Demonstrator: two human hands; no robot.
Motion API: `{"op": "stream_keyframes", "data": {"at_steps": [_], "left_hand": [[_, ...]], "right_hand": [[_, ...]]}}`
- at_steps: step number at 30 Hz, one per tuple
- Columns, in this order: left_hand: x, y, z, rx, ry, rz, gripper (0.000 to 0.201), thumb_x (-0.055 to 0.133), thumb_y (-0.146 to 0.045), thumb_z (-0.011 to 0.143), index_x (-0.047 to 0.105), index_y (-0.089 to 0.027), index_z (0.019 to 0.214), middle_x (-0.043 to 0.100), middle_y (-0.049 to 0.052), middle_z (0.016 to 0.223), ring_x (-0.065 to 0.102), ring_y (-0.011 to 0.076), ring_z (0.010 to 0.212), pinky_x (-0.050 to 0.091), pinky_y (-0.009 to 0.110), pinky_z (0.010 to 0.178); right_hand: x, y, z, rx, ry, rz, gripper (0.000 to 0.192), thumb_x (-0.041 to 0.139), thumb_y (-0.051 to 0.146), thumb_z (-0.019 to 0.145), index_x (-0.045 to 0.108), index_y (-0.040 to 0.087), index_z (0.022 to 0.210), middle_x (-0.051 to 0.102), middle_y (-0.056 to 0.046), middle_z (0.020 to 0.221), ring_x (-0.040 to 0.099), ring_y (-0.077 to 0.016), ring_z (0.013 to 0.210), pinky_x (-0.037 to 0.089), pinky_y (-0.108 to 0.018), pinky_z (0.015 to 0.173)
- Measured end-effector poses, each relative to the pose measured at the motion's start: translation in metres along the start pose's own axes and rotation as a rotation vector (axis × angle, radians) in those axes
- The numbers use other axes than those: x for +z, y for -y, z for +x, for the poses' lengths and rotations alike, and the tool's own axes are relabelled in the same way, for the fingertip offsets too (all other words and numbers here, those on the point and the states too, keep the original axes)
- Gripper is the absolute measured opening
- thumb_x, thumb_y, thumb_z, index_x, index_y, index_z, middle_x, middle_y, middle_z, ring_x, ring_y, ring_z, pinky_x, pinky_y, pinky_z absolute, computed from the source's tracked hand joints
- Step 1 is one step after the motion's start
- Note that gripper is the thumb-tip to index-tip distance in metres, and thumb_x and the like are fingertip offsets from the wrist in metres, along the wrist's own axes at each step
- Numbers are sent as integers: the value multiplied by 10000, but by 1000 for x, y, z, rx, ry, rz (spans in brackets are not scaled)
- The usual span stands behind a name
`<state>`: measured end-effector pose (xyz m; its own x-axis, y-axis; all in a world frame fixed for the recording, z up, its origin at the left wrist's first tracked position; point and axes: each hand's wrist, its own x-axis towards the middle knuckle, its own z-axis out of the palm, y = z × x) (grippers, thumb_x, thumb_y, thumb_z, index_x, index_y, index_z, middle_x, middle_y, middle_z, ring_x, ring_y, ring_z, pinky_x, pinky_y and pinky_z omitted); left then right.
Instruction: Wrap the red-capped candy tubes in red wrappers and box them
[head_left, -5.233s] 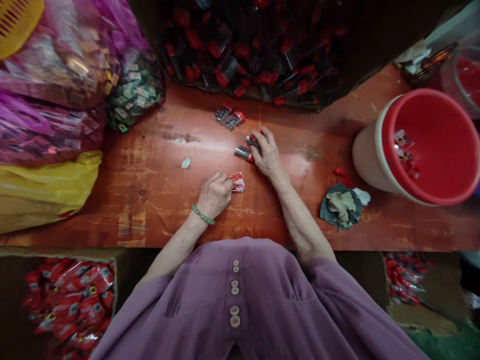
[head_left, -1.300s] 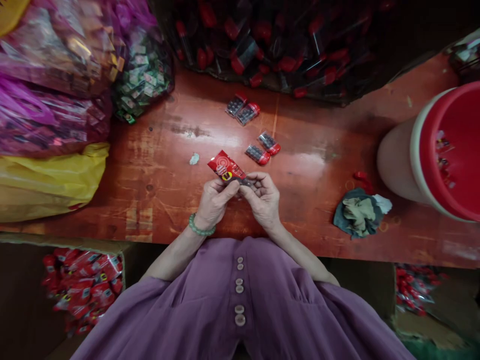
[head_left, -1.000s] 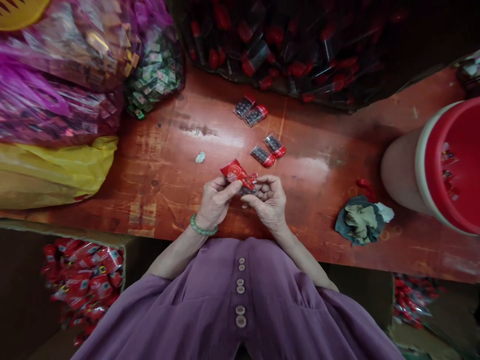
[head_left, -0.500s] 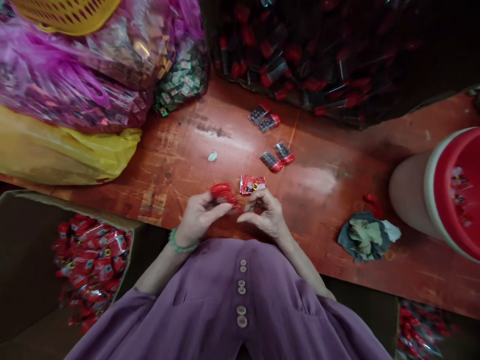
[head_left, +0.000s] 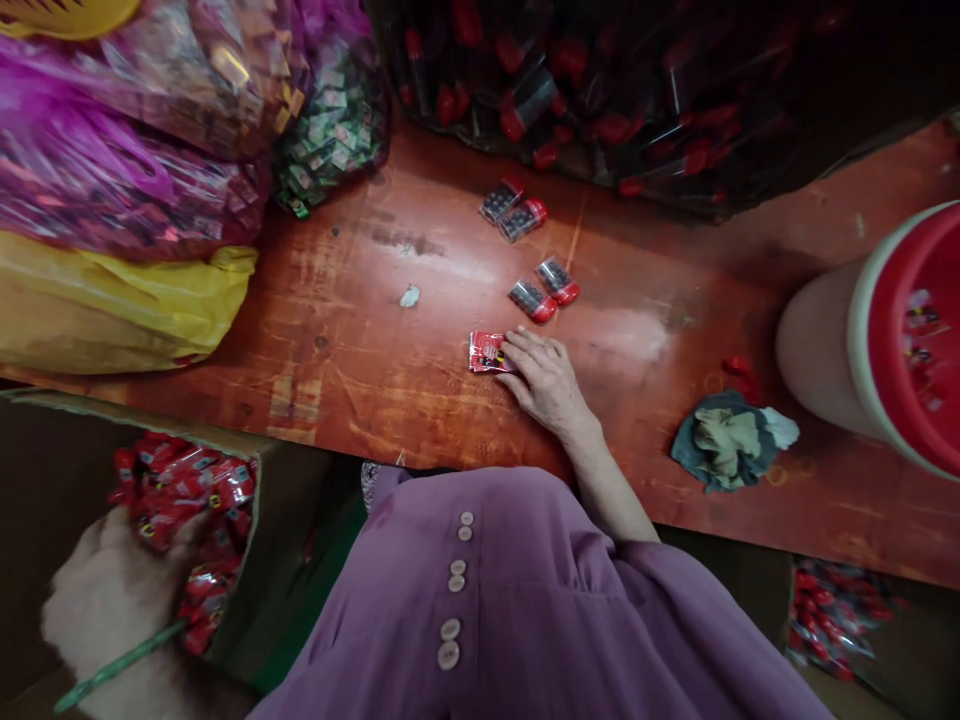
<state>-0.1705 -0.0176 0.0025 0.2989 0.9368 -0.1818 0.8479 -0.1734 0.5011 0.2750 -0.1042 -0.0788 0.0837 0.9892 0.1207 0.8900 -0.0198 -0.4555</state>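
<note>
My left hand (head_left: 112, 600), a green bracelet on its wrist, reaches into the cardboard box at the lower left. It is smeared by motion over many red wrapped packs (head_left: 202, 490), and its fingers are not clear. On the table, my right hand (head_left: 546, 378) lies with fingers and thumb closed about the right end of a small stack of red printed packets (head_left: 485, 352). Beyond it lie two pairs of clear tubes with red caps and dark balls inside, the near pair (head_left: 533, 299) and the far pair (head_left: 523, 218).
A dark container (head_left: 600, 180) of red-capped tubes stands at the back. Bags of small packets (head_left: 330, 130) and a yellow bag (head_left: 142, 310) fill the left. At right are a crumpled cloth (head_left: 720, 440) and a white bucket with a red rim (head_left: 885, 400). Another box of red items (head_left: 836, 620) sits lower right.
My left hand has gone from the table's front down into the left box, and the red item it held no longer shows in it. My right hand has come down onto the red packets.
</note>
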Motion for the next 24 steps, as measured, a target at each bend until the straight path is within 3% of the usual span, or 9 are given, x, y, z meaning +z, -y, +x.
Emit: {"op": "stream_keyframes", "data": {"at_steps": [2, 4, 7, 9, 11, 14, 19, 24], "left_hand": [[26, -31, 20, 16, -302, 119, 504, 622, -412, 865, 504, -551, 1335, 721, -94, 1148, 627, 414, 1147, 517, 635, 874], [59, -72, 46, 282, -312, 42, 501, 660, -369, 876, 541, -482, 1349, 662, -86, 1308, 662, 342, 1130, 537, 554, 967], [113, -137, 82, 751, -164, -90, 431, 648, -278, 909, 596, -276, 1336, 677, 52, 1310, 681, 256, 1129, 560, 413, 996], [142, -172, 99, 909, -53, -85, 363, 599, -285, 941, 625, -181, 1289, 665, 125, 1322, 642, 263, 1211, 529, 416, 1051], [163, -195, 111, 972, 28, -56, 325, 555, -255, 959, 646, -136, 1248, 660, 160, 1318, 610, 274, 1261, 501, 437, 1083], [178, -206, 122, 1037, 77, -2, 300, 481, -129, 957, 681, -127, 1181, 684, 157, 1274, 598, 276, 1269, 484, 458, 1087], [180, -203, 129, 1105, -50, 67, 264, 469, -59, 921, 708, -141, 996, 716, 129, 1182, 611, 287, 1170, 510, 455, 979], [183, -206, 135, 979, -12, 57, 187, 518, -119, 928, 650, -157, 801, 713, 114, 946, 598, 230, 809, 520, 375, 754]], "right_hand": [[3, 0, -2, 11, 14, -24, 327, 528, 280, 987, 659, 167, 1263, 660, -165, 1345, 565, -296, 1320, 438, -508, 1046], [5, 1, -3, 19, 6, -44, 289, 505, 229, 990, 703, 199, 1199, 692, -135, 1304, 591, -285, 1286, 442, -511, 1032], [6, 3, -2, 14, -8, -69, 279, 515, 195, 977, 731, 236, 1148, 729, -92, 1246, 617, -268, 1233, 436, -505, 1032], [5, 6, -1, 9, -7, -82, 278, 521, 187, 971, 734, 243, 1141, 744, -77, 1218, 627, -259, 1204, 434, -490, 1035], [4, 9, 1, 12, 7, -85, 271, 527, 182, 965, 740, 233, 1126, 754, -79, 1193, 633, -261, 1183, 434, -486, 1037], [-4, 12, 3, 42, 32, -58, 256, 524, 167, 962, 747, 202, 1083, 759, -100, 1172, 637, -270, 1173, 450, -481, 1028], [-36, -1, 14, 34, 141, 205, 242, 602, 218, 941, 695, 214, 1164, 742, -86, 1172, 658, -235, 1094, 525, -424, 954], [-52, -21, 51, 230, -56, 7, 263, 617, 223, 916, 684, 184, 1167, 702, -147, 1160, 620, -307, 1066, 503, -514, 966]]}}
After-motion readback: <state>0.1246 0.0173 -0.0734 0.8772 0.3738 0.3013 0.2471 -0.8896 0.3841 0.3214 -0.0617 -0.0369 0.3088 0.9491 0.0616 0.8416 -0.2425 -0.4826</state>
